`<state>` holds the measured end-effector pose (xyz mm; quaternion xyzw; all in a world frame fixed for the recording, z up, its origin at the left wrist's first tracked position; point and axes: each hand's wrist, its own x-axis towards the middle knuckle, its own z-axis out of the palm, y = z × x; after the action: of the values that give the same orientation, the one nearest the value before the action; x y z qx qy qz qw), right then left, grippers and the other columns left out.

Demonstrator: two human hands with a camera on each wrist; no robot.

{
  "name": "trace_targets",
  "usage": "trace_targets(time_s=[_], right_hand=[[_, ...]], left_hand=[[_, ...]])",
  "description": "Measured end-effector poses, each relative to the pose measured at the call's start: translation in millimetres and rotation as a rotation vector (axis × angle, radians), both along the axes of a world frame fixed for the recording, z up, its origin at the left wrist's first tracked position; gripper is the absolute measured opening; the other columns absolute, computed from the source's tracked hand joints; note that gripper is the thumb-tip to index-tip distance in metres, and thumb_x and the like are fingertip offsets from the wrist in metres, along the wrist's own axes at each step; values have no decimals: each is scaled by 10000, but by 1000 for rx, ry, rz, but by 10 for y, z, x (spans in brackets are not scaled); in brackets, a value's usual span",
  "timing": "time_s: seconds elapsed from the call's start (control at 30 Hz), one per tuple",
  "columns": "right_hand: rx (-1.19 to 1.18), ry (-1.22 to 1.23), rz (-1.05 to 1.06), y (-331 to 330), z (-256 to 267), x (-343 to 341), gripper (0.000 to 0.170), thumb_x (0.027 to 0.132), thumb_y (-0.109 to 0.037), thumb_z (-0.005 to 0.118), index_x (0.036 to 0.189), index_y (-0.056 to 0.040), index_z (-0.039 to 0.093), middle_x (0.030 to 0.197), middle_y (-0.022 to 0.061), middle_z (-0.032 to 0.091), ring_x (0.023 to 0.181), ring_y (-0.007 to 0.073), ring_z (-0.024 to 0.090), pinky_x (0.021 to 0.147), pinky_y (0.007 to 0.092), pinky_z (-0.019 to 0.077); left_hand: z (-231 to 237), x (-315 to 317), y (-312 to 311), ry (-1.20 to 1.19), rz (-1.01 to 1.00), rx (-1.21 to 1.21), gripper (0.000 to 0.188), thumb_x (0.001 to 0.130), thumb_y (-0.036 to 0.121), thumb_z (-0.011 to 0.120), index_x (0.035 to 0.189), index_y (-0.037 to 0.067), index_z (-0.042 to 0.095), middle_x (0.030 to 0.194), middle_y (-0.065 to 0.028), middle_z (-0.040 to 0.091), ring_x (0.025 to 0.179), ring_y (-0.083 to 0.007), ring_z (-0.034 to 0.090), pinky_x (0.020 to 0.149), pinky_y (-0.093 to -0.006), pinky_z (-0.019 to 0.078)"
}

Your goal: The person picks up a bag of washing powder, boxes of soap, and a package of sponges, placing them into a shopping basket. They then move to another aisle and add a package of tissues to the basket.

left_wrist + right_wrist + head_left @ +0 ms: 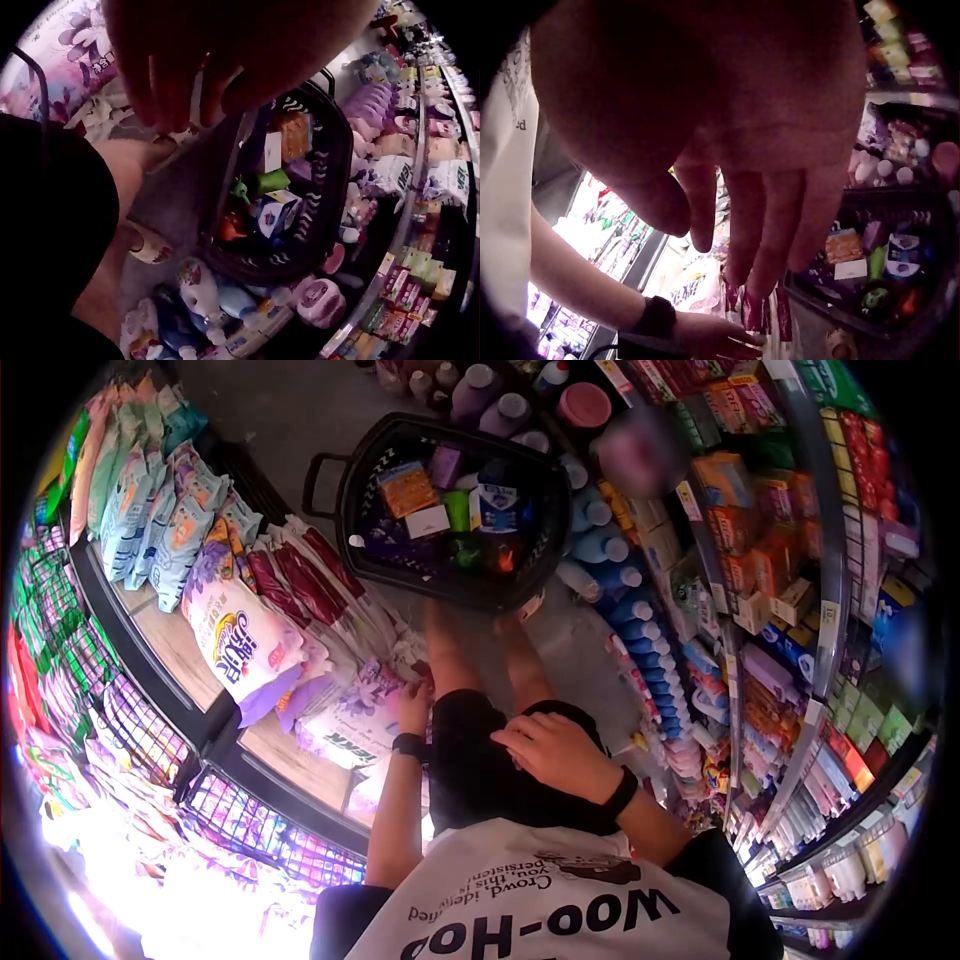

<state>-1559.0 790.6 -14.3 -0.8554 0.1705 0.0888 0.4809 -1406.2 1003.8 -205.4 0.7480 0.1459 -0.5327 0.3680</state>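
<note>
My left hand [414, 705] hangs beside my left leg, next to a purple-and-white detergent bag [360, 710] on the low shelf. Its fingers point down and loosely apart in the left wrist view, with nothing between them. Over my right thigh, my right hand [555, 755] has relaxed fingers and holds nothing. In front of my feet is a black basket [465, 598]. Inside it are an orange pack [408, 490], a white box [427, 521], a green item [457, 510], a blue-and-white box [498, 508] and a purple pack [445, 465].
A large white-and-purple bag [235, 625], maroon bags [310, 570] and light blue bags [130, 510] line the left shelf. To the right, blue bottles [640, 630] stand along the shelf bottom below boxed goods [725, 480]. Purple-capped bottles [475, 395] stand beyond the basket.
</note>
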Motion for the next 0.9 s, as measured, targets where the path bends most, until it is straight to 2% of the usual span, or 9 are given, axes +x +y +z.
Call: trace_targets(time_s=[0.1,0.23,0.33,0.5,0.67,0.73,0.77,0.8,0.9], right_hand=[[-23,18,-14,-32,1,-18,287,698,-113,584,982,-87,551,885,31,539,817,188,531,714,297,420],[-46,11,-36,-46,-36,-37,270,721,-120,553,989,-86,547,857,38,527,791,201,524,687,309,420],[-69,25,-65,-43,-8,-3,253,721,-120,555,972,-91,547,854,33,529,789,198,526,677,304,421],[-148,49,-93,16,79,145,225,726,-124,552,950,-96,546,822,37,531,774,196,529,657,301,423],[-242,166,-115,168,185,617,203,746,-140,548,945,-102,540,821,46,534,775,213,533,671,317,429],[-281,215,-134,166,171,819,191,760,-147,545,945,-103,535,845,51,538,787,222,534,685,328,432],[-276,223,-185,202,208,936,184,759,-151,539,937,-103,543,817,56,532,774,233,533,674,335,434],[-287,212,-237,182,198,1081,178,758,-154,533,929,-104,551,789,62,526,761,244,531,663,343,436],[-178,201,-348,117,130,1385,187,792,-162,500,958,-90,547,877,86,554,819,271,540,701,366,443]], left_hand=[[21,14,-82,-6,2,-19,235,818,173,511,992,18,544,944,-89,582,861,-162,561,648,-260,445],[131,65,-264,3,-15,-50,247,845,170,493,1039,19,519,976,-71,571,861,-150,561,685,-232,432],[164,105,-340,-10,-108,-105,248,851,198,490,1035,34,521,991,-67,562,873,-145,561,691,-235,431],[117,274,-341,38,-118,-120,251,855,222,482,1031,50,526,973,-57,563,884,-140,554,708,-243,438],[226,1001,-507,2,-191,-182,247,852,220,485,1018,44,534,933,-45,568,849,-135,553,671,-238,450],[208,1293,-492,-99,-258,-232,249,850,218,489,1007,31,534,912,-44,571,825,-128,547,639,-229,450],[41,1570,-421,-55,-377,-173,248,853,214,482,1015,33,531,921,-45,577,833,-116,536,655,-227,442],[150,1808,-497,-71,-381,-196,248,853,214,482,1015,33,531,921,-45,577,833,-116,536,655,-227,442],[548,2513,-753,-193,-303,-365,230,865,199,452,1018,46,529,924,-43,591,776,-109,547,668,-219,425]])
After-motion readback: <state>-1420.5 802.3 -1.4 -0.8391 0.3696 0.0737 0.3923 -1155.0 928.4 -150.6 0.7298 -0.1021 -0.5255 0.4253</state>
